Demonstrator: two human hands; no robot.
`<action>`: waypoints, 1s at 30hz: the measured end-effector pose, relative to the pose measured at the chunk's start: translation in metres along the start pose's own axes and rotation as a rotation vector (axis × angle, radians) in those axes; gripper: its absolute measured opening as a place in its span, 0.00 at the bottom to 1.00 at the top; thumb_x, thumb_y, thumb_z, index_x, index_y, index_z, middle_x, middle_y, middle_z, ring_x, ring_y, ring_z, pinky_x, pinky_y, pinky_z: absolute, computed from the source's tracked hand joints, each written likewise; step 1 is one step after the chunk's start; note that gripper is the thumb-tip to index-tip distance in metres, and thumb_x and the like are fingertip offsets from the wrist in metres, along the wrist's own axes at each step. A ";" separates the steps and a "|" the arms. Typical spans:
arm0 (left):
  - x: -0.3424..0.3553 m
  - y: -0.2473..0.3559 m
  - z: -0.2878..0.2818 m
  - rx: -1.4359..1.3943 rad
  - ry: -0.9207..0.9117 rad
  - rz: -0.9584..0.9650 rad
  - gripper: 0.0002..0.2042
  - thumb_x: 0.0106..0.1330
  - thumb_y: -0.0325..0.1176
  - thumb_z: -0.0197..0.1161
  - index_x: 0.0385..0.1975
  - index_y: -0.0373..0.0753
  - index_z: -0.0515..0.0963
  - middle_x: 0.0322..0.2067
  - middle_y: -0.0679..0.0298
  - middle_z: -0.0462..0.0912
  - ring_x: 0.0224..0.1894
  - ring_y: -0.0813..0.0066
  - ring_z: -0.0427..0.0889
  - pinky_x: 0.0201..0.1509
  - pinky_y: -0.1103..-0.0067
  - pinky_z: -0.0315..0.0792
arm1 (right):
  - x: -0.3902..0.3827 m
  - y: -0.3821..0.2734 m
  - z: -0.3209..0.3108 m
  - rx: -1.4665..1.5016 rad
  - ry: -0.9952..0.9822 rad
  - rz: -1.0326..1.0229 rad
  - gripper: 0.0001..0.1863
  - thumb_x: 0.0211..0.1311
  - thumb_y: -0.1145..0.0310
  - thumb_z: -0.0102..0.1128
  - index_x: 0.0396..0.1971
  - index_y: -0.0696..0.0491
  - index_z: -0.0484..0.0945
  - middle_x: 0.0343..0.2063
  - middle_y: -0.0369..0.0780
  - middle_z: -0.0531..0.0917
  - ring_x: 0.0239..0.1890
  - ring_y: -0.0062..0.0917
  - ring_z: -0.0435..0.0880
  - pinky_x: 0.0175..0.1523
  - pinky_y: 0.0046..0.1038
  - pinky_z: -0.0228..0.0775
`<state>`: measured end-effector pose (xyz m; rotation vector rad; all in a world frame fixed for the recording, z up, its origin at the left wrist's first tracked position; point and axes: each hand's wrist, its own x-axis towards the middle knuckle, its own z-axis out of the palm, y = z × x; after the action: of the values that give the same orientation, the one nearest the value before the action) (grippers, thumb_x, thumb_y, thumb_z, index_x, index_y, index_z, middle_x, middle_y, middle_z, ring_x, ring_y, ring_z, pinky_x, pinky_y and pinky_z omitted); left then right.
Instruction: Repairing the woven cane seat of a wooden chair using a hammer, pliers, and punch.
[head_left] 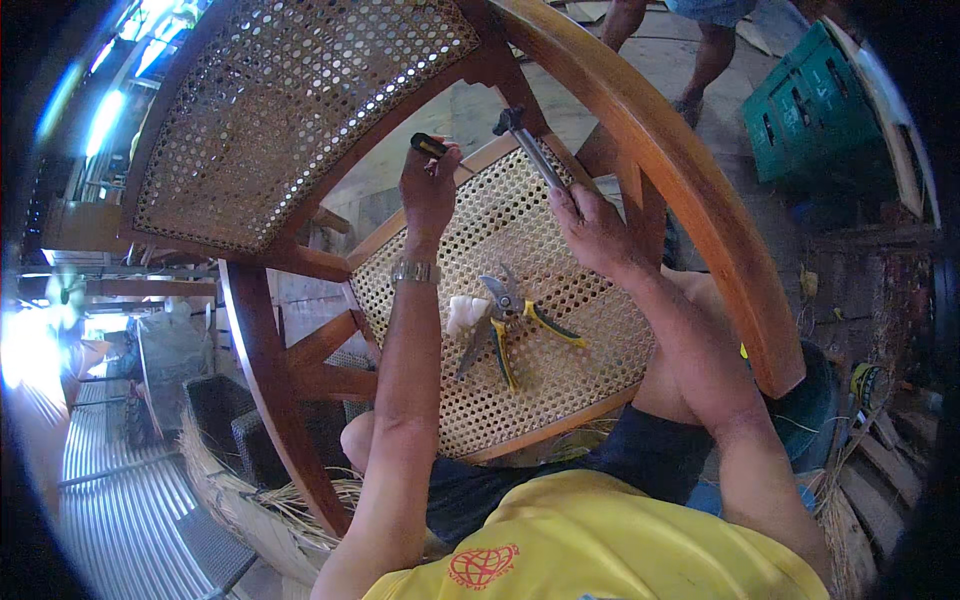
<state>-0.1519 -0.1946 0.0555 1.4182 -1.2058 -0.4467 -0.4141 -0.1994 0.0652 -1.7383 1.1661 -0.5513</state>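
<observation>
A wooden chair (735, 235) with a woven cane seat (590, 385) and a cane back panel (300, 110) stands in front of me. My left hand (428, 195), a watch on its wrist, is closed around a short black-and-yellow handled tool (428, 146) above the seat's far edge; its working end is hidden. My right hand (597, 228) grips the metal handle of a hammer (535, 155), its dark head pointing up and away, right of the left hand. On the seat lie pruning shears (510, 310) with yellow-and-black handles, a crumpled white piece (466, 314) and a dark narrow blade (471, 352).
A green plastic crate (812, 108) stands at the far right. Another person's legs (712, 60) show at the top. Corrugated metal sheets (130, 510) and dark woven furniture (262, 440) lie at the left, with loose cane strands (330, 500) near the chair's left leg.
</observation>
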 end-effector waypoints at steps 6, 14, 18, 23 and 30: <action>0.002 0.008 0.003 0.010 0.016 -0.045 0.10 0.68 0.29 0.64 0.44 0.35 0.73 0.37 0.63 0.83 0.40 0.78 0.82 0.45 0.78 0.78 | -0.002 -0.004 -0.003 -0.065 -0.046 0.050 0.29 0.74 0.44 0.37 0.39 0.57 0.73 0.30 0.53 0.80 0.37 0.47 0.82 0.44 0.47 0.70; 0.003 -0.011 0.007 0.025 -0.021 0.079 0.09 0.68 0.28 0.63 0.44 0.37 0.73 0.35 0.62 0.85 0.39 0.77 0.84 0.43 0.78 0.78 | 0.002 0.008 0.004 -0.047 -0.045 0.024 0.28 0.74 0.45 0.38 0.39 0.58 0.72 0.31 0.54 0.80 0.38 0.50 0.82 0.44 0.47 0.71; 0.002 -0.019 0.005 0.095 -0.068 0.117 0.08 0.69 0.28 0.62 0.44 0.37 0.73 0.35 0.61 0.85 0.38 0.75 0.84 0.41 0.76 0.78 | 0.002 0.014 0.010 0.025 -0.007 -0.040 0.23 0.76 0.50 0.42 0.37 0.57 0.72 0.24 0.47 0.75 0.28 0.37 0.78 0.36 0.40 0.68; -0.001 -0.018 0.005 0.131 -0.048 0.057 0.10 0.68 0.33 0.63 0.45 0.38 0.74 0.35 0.60 0.85 0.34 0.72 0.85 0.38 0.74 0.77 | -0.009 -0.018 0.004 -0.132 0.042 -0.169 0.21 0.76 0.53 0.41 0.38 0.58 0.71 0.24 0.51 0.77 0.29 0.44 0.80 0.36 0.45 0.68; -0.007 0.001 0.002 0.108 -0.028 0.103 0.10 0.66 0.33 0.65 0.41 0.37 0.75 0.33 0.58 0.85 0.32 0.67 0.85 0.35 0.71 0.76 | -0.035 -0.089 -0.004 -0.004 0.242 -0.533 0.17 0.75 0.58 0.44 0.40 0.59 0.70 0.25 0.55 0.78 0.31 0.51 0.82 0.34 0.47 0.70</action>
<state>-0.1570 -0.1898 0.0535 1.4373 -1.3360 -0.3356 -0.3911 -0.1609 0.1494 -2.0331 0.8504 -1.1038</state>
